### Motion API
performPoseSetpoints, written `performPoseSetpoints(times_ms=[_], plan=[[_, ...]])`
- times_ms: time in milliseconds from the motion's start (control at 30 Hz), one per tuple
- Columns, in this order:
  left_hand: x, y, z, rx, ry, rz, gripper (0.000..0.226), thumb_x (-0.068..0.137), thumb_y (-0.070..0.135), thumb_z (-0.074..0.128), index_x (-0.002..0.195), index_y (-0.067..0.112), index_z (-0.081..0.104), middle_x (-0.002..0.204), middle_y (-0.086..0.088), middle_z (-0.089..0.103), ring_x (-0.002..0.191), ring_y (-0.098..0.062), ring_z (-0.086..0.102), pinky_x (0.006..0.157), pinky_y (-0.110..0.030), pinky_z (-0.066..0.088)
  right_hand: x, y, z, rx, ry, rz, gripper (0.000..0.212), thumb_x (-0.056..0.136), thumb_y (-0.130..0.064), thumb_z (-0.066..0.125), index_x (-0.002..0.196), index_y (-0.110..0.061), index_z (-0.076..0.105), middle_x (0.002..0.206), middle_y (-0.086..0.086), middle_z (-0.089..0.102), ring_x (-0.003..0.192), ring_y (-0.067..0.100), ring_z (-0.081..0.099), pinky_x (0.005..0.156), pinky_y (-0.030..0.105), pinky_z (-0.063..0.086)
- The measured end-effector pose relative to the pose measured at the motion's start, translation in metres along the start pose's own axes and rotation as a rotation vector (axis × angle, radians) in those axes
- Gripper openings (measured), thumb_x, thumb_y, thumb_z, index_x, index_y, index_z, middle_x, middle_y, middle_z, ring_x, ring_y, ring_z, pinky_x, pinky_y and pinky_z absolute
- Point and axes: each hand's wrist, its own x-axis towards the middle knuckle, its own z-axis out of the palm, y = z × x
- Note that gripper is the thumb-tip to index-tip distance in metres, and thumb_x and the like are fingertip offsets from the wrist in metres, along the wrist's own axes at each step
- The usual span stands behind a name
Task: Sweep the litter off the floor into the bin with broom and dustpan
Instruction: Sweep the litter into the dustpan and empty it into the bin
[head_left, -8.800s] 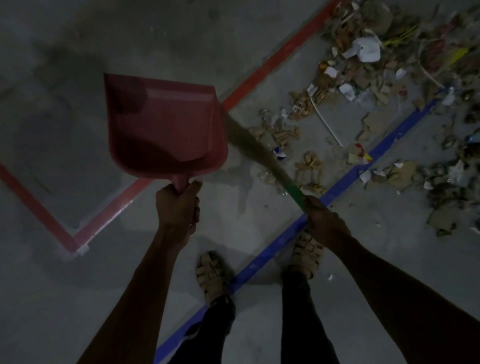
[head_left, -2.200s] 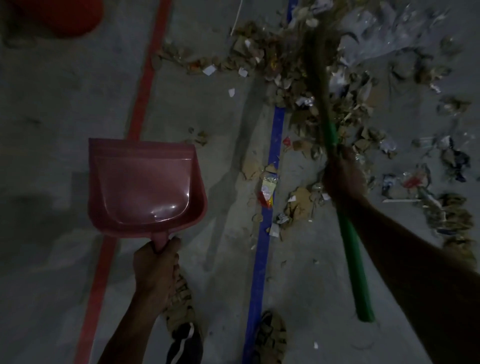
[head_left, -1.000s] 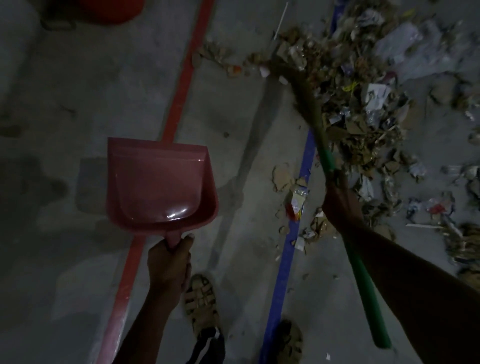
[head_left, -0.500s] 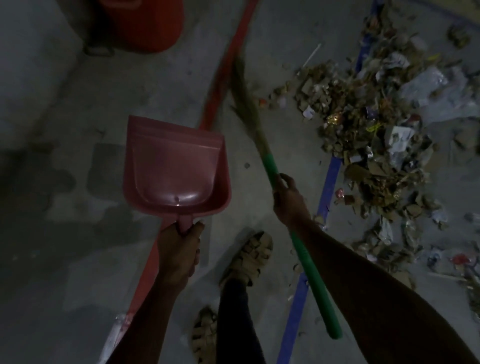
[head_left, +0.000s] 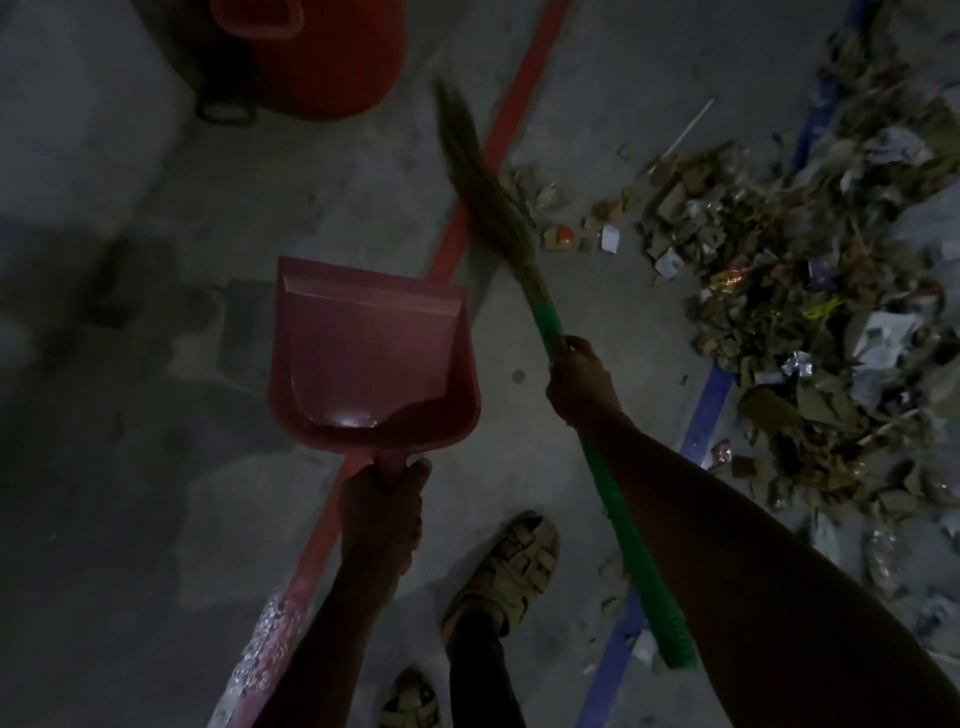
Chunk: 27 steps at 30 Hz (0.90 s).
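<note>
Sandal (head_left: 519, 564) on the floor (head_left: 130, 467) between the arms. Left hand (head_left: 382, 506) grips the dustpan (head_left: 371, 358) handle, pan held up, nothing in it. Right hand (head_left: 579, 382) grips the green broom (head_left: 550, 322), bristles blurred ahead of it. Litter (head_left: 810, 322) piled right of the right hand, over the blue line (head_left: 704, 415). Red bin (head_left: 322, 52) far ahead of the left hand. No readable writing.

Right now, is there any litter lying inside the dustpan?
No: the dustpan, held by the left hand, shows only bare pink plastic inside.
</note>
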Motion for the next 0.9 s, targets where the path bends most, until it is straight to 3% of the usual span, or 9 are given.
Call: performPoseSetpoints(times_ms=[167, 300, 400, 500, 567, 667, 733, 800, 900], plan=[[0.005, 0.019, 0.029, 0.027, -0.034, 0.002, 0.031, 0.092, 0.021, 0.072, 0.070, 0.007, 0.054, 0.054, -0.012, 0.045, 0.035, -0.016, 0.036, 0.041, -0.017, 0.026, 0.000, 0.061, -0.035, -0.009, 0.065, 0.140, 0.048, 0.096, -0.008, 0.047, 0.144, -0.008, 0.043, 0.144, 0.011, 0.039, 0.102, 0.037, 0.058, 0.083, 0.045, 0.055], [0.005, 0.030, 0.057, 0.080, -0.068, 0.064, 0.025, 0.093, 0.018, 0.070, 0.078, 0.006, 0.055, 0.054, -0.011, 0.043, 0.032, -0.015, 0.035, 0.039, -0.016, 0.025, -0.014, 0.112, -0.057, -0.066, 0.155, 0.269, 0.049, 0.095, -0.004, 0.048, 0.144, -0.004, 0.041, 0.146, 0.013, 0.037, 0.099, 0.031, 0.056, 0.067, 0.028, 0.046], [0.004, 0.036, 0.073, 0.099, -0.139, 0.099, 0.022, 0.094, 0.016, 0.068, 0.080, 0.007, 0.054, 0.055, -0.011, 0.043, 0.037, -0.016, 0.036, 0.037, -0.017, 0.024, -0.036, 0.151, -0.057, -0.234, 0.220, 0.242, 0.059, 0.092, 0.000, 0.047, 0.148, -0.006, 0.031, 0.147, 0.017, 0.031, 0.074, 0.034, 0.056, 0.054, 0.039, 0.051], [0.003, 0.039, 0.086, 0.130, -0.162, 0.099, 0.030, 0.093, 0.021, 0.068, 0.072, 0.009, 0.051, 0.047, -0.003, 0.043, 0.037, -0.017, 0.037, 0.039, -0.019, 0.026, -0.059, 0.175, -0.047, -0.311, 0.287, 0.195, 0.073, 0.087, 0.007, 0.049, 0.153, -0.008, 0.023, 0.157, 0.018, 0.019, 0.066, 0.037, 0.059, 0.058, 0.050, 0.055], [0.003, 0.040, 0.093, 0.162, -0.161, 0.104, 0.032, 0.093, 0.026, 0.069, 0.071, 0.011, 0.051, 0.047, -0.003, 0.044, 0.035, -0.016, 0.038, 0.039, -0.018, 0.028, -0.070, 0.176, -0.046, -0.293, 0.321, 0.182, 0.072, 0.088, 0.007, 0.049, 0.154, -0.008, 0.024, 0.159, 0.019, 0.018, 0.071, 0.039, 0.061, 0.054, 0.044, 0.054], [0.004, 0.045, 0.099, 0.219, -0.191, 0.122, 0.030, 0.094, 0.029, 0.069, 0.073, 0.016, 0.052, 0.050, -0.002, 0.045, 0.037, -0.015, 0.039, 0.041, -0.018, 0.028, -0.079, 0.166, -0.040, -0.124, 0.321, 0.174, 0.067, 0.093, 0.001, 0.050, 0.154, -0.012, 0.028, 0.159, 0.016, 0.022, 0.089, 0.035, 0.063, 0.064, 0.041, 0.056], [0.005, 0.049, 0.105, 0.209, -0.210, 0.121, 0.030, 0.087, 0.032, 0.073, 0.072, 0.016, 0.053, 0.049, -0.001, 0.045, 0.037, -0.014, 0.038, 0.047, -0.021, 0.030, -0.078, 0.157, -0.034, -0.044, 0.302, 0.136, 0.063, 0.097, -0.005, 0.051, 0.154, -0.016, 0.028, 0.153, 0.015, 0.033, 0.074, 0.024, 0.064, 0.053, 0.031, 0.055], [0.009, 0.056, 0.111, 0.200, -0.212, 0.123, 0.031, 0.082, 0.032, 0.075, 0.070, 0.016, 0.052, 0.047, 0.000, 0.046, 0.034, -0.013, 0.038, 0.052, -0.025, 0.032, -0.070, 0.149, -0.027, 0.024, 0.246, 0.132, 0.058, 0.101, -0.014, 0.048, 0.154, -0.020, 0.026, 0.143, 0.011, 0.041, 0.062, 0.012, 0.055, 0.041, 0.019, 0.043], [0.021, 0.067, 0.120, 0.256, -0.233, 0.121, 0.032, 0.091, 0.023, 0.072, 0.065, 0.021, 0.053, 0.047, -0.001, 0.047, 0.036, -0.015, 0.039, 0.052, -0.027, 0.035, -0.052, 0.134, -0.020, -0.011, 0.158, 0.118, 0.057, 0.101, -0.014, 0.048, 0.154, -0.016, 0.029, 0.154, 0.010, 0.029, 0.071, 0.011, 0.049, 0.049, 0.013, 0.034]])
